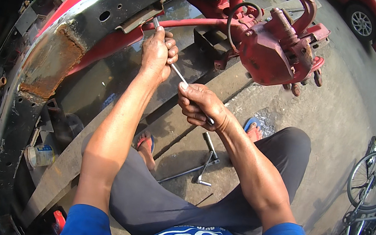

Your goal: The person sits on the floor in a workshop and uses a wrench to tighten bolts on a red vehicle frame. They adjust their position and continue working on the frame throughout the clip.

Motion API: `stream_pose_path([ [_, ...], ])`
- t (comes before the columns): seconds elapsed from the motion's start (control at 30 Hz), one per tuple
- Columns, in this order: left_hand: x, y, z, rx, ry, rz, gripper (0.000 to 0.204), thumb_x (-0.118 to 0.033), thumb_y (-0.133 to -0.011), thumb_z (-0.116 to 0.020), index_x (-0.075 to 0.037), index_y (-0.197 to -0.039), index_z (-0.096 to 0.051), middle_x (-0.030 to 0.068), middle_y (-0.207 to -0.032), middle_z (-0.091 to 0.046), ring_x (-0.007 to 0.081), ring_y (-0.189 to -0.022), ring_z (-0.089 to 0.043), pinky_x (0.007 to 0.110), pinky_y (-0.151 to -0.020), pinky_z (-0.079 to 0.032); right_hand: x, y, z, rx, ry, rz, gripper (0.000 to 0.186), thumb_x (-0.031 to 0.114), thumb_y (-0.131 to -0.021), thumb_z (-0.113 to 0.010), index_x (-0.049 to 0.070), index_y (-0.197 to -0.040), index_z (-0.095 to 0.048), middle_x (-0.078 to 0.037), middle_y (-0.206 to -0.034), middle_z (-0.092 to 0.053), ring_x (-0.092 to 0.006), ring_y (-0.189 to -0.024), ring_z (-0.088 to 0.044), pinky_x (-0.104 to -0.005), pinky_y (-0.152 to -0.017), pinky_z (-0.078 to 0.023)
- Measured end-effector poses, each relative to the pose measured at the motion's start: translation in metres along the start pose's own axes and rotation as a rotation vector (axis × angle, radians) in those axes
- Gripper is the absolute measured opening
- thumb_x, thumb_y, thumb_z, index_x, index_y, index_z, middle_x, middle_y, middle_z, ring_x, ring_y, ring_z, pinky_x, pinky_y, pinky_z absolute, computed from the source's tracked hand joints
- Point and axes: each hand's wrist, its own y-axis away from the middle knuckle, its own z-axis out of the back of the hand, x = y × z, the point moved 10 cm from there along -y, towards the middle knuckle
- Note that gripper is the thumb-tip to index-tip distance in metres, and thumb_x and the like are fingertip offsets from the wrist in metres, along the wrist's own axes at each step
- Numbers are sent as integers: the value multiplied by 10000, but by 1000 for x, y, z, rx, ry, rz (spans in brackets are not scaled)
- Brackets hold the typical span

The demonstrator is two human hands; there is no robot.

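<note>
A long, slim silver wrench (178, 74) slants across the middle of the head view. My left hand (156, 55) is closed around its upper part. Its top end (156, 23) points at a bracket (141, 19) under the black vehicle frame (112, 3), beside a red rod (194, 23). Whether it sits on a bolt there, I cannot tell. Farther down the shaft, my right hand (202, 105) is closed around the lower part, and the wrench's end shows below the fingers.
A red axle housing (273, 52) hangs ahead on the right. Several socket handles (208, 160) lie on the concrete between my feet. A rusty patch (53, 61) marks the frame, with a tin can (40, 156) below. A bicycle (372, 181) lies right; a red car (370, 21) stands beyond.
</note>
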Motion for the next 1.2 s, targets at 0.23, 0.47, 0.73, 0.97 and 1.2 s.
stream_pose_path([
  [0.23,-18,9,25,132,-65,100,318,-368,-1047,-506,-62,-964,-517,-50,-642,-378,36,-485,-341,186,-381,-242,-26,-27,-43,-298,51,138,406,405,-1012,-559,120,-730,-492,64,-544,-365,-51,-390,-287,-233,-355,-227],
  [0.47,-39,4,50,257,-245,182,341,-395,-1029,-543,-59,-967,-549,-79,-617,-363,-11,-442,-321,154,-345,-233,-31,-69,-67,-569,462,324,461,371,-1019,-527,18,-725,-540,-51,-586,-502,-158,-544,-459,-352,-556,-409],
  [0.73,-16,2,46,156,-236,163,325,-367,-1049,-503,-60,-943,-524,-50,-638,-384,38,-470,-345,200,-375,-230,-42,-51,-37,-243,407,59,464,409,-1030,-503,37,-755,-533,17,-614,-476,-98,-584,-441,-313,-558,-390],
  [0.97,-11,-2,23,-22,-43,-62,317,-363,-1054,-488,-66,-944,-511,-33,-648,-391,60,-495,-340,214,-396,-247,5,-23,13,-182,629,92,514,535,-987,-539,74,-762,-570,47,-613,-432,-81,-506,-373,-277,-449,-310],
  [1.2,13,3,7,-131,29,-106,346,-365,-1082,-377,-79,-928,-495,-12,-646,-405,97,-497,-371,248,-408,-277,18,0,45,-69,654,-85,505,557,-959,-584,120,-715,-523,77,-569,-354,-63,-465,-277,-269,-419,-215],
])
